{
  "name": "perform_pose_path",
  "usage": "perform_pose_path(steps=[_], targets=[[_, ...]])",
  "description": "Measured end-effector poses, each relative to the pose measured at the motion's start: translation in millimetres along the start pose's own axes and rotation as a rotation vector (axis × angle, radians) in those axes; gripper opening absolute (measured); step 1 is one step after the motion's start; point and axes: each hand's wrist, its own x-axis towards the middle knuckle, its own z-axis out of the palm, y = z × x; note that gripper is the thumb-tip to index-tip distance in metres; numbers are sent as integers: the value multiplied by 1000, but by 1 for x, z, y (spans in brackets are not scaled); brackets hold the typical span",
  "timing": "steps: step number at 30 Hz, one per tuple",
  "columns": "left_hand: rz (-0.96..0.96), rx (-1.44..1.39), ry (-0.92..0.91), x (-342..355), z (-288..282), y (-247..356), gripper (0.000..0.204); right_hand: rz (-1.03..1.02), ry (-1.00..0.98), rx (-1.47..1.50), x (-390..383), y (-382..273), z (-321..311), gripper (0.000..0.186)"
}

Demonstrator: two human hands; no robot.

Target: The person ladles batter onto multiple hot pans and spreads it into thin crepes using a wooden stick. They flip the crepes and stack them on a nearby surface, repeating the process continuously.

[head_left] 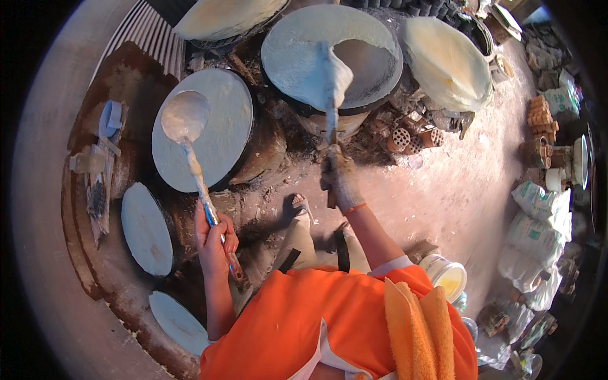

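My left hand (216, 240) is closed round the handle of a long ladle (185, 116). Its batter-smeared bowl is above a round pan (225, 149) covered with a pale layer. My right hand (344, 182), in a soiled glove, grips a long flat spatula (330, 104) coated in white near its far part. The spatula reaches over the far round pan (375, 77). Wet-looking white batter (291, 54) covers that pan's left and top, with a thick edge beside the blade. A grey surface shows through on the right.
Pale round sheets lie on domed covers at the far right (446, 63) and far left (228, 19). More coated pans (147, 228) line the left. Hollow briquettes (399, 139) are beside the far stove. A white bucket (446, 275) and stuffed bags (535, 231) stand right.
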Motion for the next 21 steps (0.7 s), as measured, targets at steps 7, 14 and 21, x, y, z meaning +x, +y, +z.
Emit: perform_pose_path(steps=[7, 14, 21], targets=[[7, 52, -12, 11, 26, -7, 64, 144, -32, 237, -17, -98, 18, 27], [-1, -26, -222, 71, 54, -21, 64, 330, 110, 7, -25, -95, -63, 35], [21, -45, -130, 61, 82, -12, 63, 143, -64, -257, 20, -122, -103, 25]])
